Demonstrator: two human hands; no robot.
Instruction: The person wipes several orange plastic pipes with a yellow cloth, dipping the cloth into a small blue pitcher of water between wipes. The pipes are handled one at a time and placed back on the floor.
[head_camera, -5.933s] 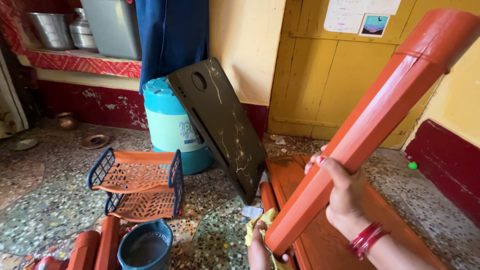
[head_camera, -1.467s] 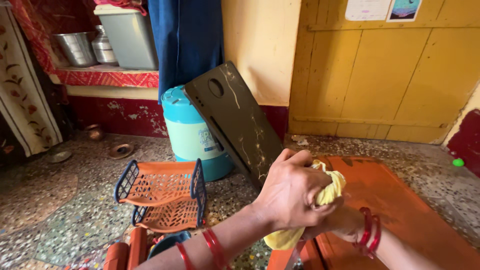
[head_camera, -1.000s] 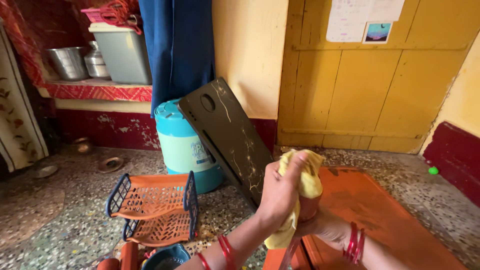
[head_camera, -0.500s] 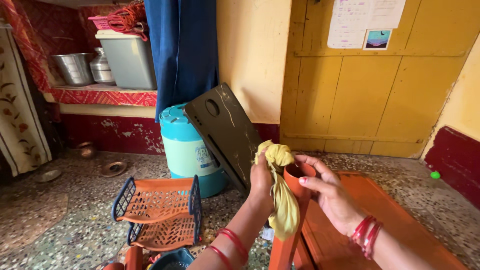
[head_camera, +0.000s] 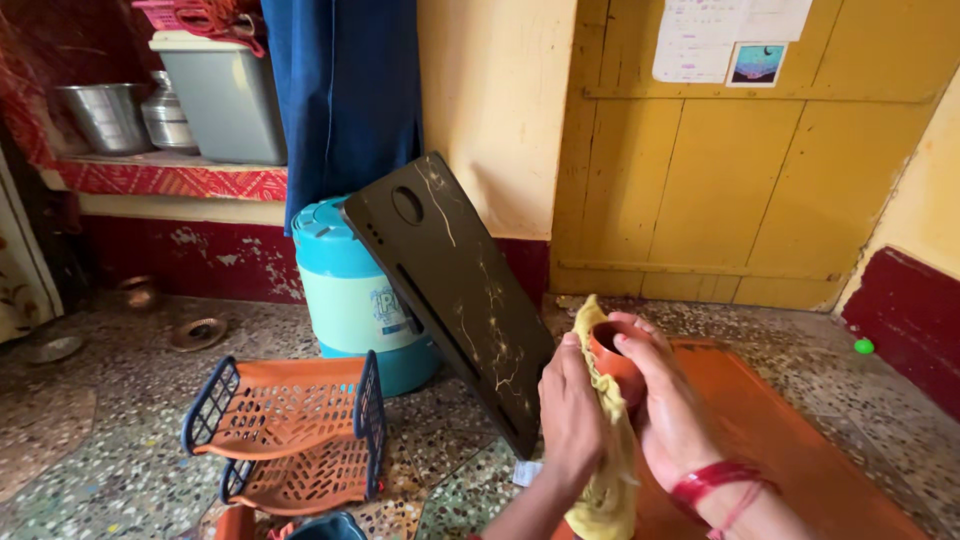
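Note:
My left hand presses a yellow cloth against the upper end of an orange plastic leg, which stands upright in front of me. My right hand grips the leg just below its open round top, red bangles on the wrist. Both hands meet around the leg, and the cloth hangs down between them, hiding most of the leg's length.
An orange plastic board lies flat on the speckled floor at the right. A dark brown panel leans against a teal water cooler. An orange two-tier rack stands at the left. Steel pots and a grey bin sit on a shelf.
The bunched cloth has come off the leg's top and now lies along its left side under my left hand. My right hand has shifted lower round the leg. The view has panned slightly.

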